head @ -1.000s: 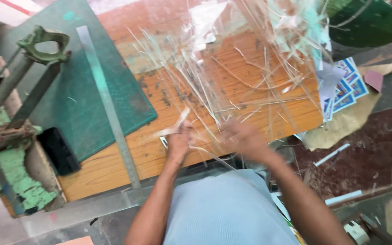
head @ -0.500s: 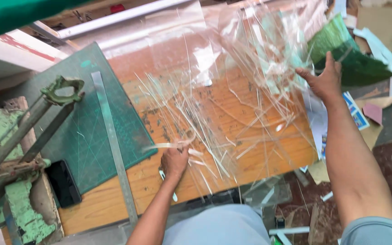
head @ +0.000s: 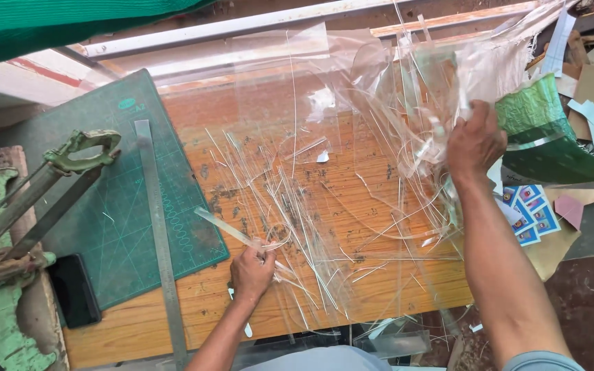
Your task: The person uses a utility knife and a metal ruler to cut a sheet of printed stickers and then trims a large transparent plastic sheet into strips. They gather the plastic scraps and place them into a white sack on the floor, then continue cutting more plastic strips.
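On bench, L hand (head: 252,271) & R hand (head: 474,141) grip hard-to-see clear strips (head: 379,172).

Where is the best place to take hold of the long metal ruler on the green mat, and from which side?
Probably the near end of the metal ruler, from above, fingertips on its long edges. It lies flat along the edge of the green mat, and that end rests on bare wooden table, away from the plastic strips.
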